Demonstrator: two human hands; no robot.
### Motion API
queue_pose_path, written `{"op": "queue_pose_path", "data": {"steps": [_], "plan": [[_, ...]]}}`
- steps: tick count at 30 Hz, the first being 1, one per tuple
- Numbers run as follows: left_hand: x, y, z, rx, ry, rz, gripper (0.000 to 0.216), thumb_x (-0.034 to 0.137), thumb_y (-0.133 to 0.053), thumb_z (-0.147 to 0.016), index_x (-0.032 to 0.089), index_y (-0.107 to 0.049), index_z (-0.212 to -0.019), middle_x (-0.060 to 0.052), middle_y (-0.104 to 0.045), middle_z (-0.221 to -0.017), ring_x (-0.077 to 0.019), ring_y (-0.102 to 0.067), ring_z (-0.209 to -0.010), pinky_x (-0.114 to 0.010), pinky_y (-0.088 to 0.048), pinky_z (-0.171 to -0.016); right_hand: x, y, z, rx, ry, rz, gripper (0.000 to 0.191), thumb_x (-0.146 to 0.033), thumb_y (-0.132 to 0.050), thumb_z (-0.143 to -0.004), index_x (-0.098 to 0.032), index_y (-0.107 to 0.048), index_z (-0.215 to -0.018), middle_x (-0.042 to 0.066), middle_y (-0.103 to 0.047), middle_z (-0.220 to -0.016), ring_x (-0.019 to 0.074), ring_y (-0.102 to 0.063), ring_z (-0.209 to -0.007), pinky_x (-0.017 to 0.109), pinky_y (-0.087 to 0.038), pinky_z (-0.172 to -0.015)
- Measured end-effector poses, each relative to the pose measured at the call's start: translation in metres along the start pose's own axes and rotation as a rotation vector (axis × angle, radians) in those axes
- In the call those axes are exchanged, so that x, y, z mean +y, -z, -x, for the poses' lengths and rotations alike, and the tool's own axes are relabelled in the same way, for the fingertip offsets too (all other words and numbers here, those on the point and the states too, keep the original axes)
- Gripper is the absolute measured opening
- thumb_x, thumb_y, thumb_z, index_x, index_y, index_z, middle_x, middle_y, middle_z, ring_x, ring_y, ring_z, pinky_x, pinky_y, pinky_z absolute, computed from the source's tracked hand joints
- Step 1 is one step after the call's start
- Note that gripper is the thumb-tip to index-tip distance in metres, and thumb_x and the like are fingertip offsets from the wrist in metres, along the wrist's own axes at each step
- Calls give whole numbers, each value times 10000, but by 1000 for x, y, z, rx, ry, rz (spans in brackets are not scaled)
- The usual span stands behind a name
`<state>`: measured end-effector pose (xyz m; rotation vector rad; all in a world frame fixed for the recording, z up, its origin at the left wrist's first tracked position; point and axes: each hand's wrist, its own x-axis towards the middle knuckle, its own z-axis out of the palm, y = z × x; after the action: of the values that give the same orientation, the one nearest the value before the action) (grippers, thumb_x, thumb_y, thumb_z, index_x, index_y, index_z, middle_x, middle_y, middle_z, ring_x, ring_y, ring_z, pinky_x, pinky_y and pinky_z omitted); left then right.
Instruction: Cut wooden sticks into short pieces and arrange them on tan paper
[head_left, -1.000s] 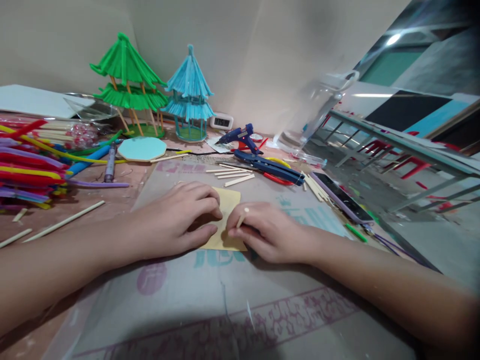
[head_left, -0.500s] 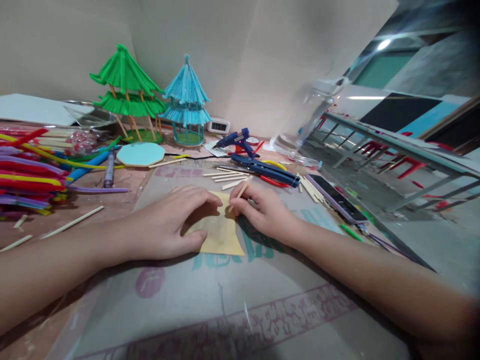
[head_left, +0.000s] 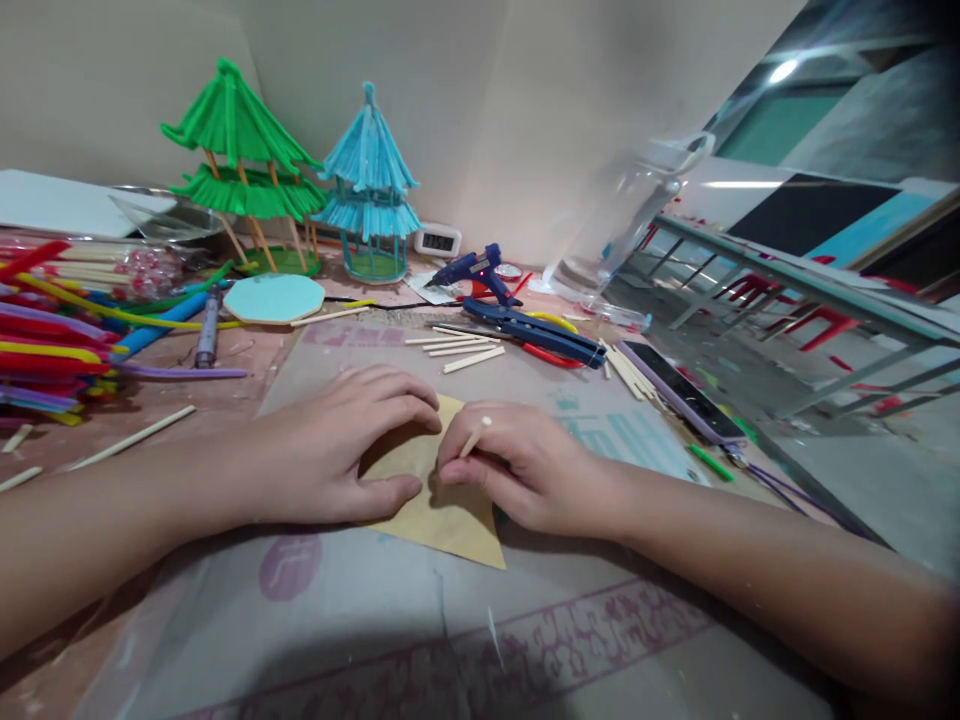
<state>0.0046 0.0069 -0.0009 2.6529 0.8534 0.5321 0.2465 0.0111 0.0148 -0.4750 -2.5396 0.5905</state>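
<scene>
Wooden stick [head_left: 475,437] pinched in R hand [head_left: 517,465] over right side of yellow sheet [head_left: 454,525], L hand [head_left: 341,450] arched w/ fingers parted at sheet's left, prob tip-rubbing step, next move needs sheet flat.

Dim, greyish light is spread across the frame. Hazy glare is thrown by a lamp [head_left: 784,71] at upper right; soft shadows are cast beneath the left hand [head_left: 341,445] and right hand [head_left: 525,465]. The right edge is darkened and blurred.
</scene>
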Motion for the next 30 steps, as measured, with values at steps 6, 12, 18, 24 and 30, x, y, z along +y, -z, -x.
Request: {"op": "queue_pose_path", "data": {"steps": [6,12,18,24,30], "plan": [[1,-1,0,9,23,6,369,322,-666,-851,217,-646,-1205,-97,-622,-1336,-321,-544,-1294,-483,-429,-1130,5,1,-2,64,-61,122,184,-190,-519,-1022,-193,-604,-858,54,-717,-833,183,-654,-778,288,-483,-730],[0,-2,0,23,10,-5,338,331,-664,-860,205,-654,-1173,-100,-630,-1322,-321,-555,-1281,-479,-431,-1127,1,3,-2,-28,48,91,191,-182,-501,-1031,-181,-611,-874,56,-719,-820,170,-652,-760,268,-492,-718],[1,-1,-1,6,23,-5,351,345,-656,-860,210,-655,-1184,-101,-622,-1333,-324,-550,-1288,-478,-435,-1128,6,3,-1,2,-19,47,199,-206,-516,-1046,-183,-625,-881,49,-739,-853,157,-672,-785,257,-503,-734],[0,-2,-2,5,20,-10,388,335,-650,-855,214,-641,-1224,-100,-616,-1343,-321,-547,-1290,-485,-430,-1133,8,2,-2,33,-64,165,196,-219,-510,-1030,-194,-621,-870,44,-723,-829,172,-660,-775,278,-490,-719],[-1,-2,-1,3,4,-19,334,350,-650,-870,213,-649,-1174,-102,-620,-1327,-317,-544,-1288,-481,-433,-1125,7,3,-1,-41,24,42,201,-211,-501,-1049,-189,-616,-885,44,-732,-840,156,-664,-779,264,-502,-736]]}}
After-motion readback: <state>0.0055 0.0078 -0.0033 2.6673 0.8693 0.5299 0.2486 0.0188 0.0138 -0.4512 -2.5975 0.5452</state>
